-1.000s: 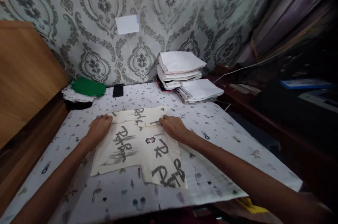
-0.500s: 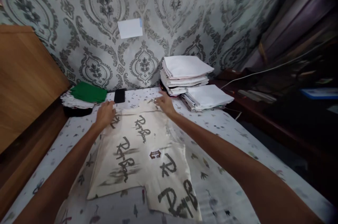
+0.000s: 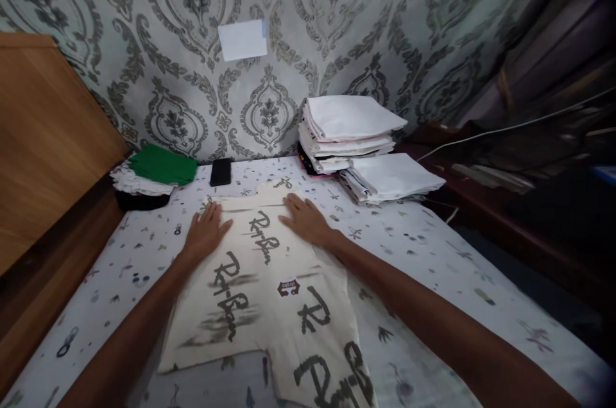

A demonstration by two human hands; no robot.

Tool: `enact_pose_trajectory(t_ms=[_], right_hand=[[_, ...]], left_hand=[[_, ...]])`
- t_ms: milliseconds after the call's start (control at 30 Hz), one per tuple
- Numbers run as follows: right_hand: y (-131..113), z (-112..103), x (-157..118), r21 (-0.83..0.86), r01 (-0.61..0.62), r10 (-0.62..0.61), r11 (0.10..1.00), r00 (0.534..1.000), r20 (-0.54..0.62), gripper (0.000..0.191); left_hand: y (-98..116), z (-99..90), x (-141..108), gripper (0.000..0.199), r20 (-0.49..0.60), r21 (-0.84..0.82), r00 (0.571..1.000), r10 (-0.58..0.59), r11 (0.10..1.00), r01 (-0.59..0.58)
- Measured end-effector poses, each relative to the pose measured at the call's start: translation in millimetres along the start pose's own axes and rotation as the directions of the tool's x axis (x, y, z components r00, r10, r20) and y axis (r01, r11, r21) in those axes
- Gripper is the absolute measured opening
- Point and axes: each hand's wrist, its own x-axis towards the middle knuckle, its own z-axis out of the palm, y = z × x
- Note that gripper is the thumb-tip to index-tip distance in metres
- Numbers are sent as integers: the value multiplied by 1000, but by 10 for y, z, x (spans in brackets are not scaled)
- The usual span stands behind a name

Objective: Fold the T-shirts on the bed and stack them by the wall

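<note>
A cream cloth garment (image 3: 269, 273) with dark brush-style lettering and a small brown badge lies spread on the patterned bedsheet (image 3: 414, 260). It looks partly folded, with one section reaching down toward me at the right. My left hand (image 3: 206, 228) rests flat on its upper left edge, fingers apart. On the upper right edge my right hand (image 3: 308, 219) also lies flat with fingers stretched out. Neither hand grips the cloth. A small lettered flap of the garment sticks out beyond the far crease, between the hands.
A black phone (image 3: 221, 172) lies near the wall, beside a pile of folded clothes with a green piece (image 3: 163, 165) on top. Tall stacked white clothes (image 3: 353, 117) and a lower stack (image 3: 392, 174) stand at the back right. A wooden cabinet (image 3: 52, 145) bounds the left.
Both hands have come slightly toward me and flattened onto the cloth; earlier their fingers were more curled at its far corners. The camera view has shifted slightly.
</note>
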Motion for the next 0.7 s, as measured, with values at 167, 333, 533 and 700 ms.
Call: enact_pose_trajectory(t_ms=[167, 333, 533, 700], right_hand=[[118, -72, -41, -15, -56, 56, 998, 998, -2, 60], [-86, -144, 181, -61, 38, -43, 997, 996, -74, 42], [-121, 56, 666, 48, 269, -267, 962, 963, -43, 52], [231, 92, 847, 35, 77, -75, 996, 995, -60, 56]], left_hand=[[-82, -87, -23, 67, 30, 5, 994, -103, 995, 102], [130, -65, 97, 61, -49, 54, 999, 8, 999, -6], [233, 68, 313, 64, 12, -11, 989, 151, 989, -151], [-36, 32, 342, 66, 14, 46, 1000, 4, 999, -5]])
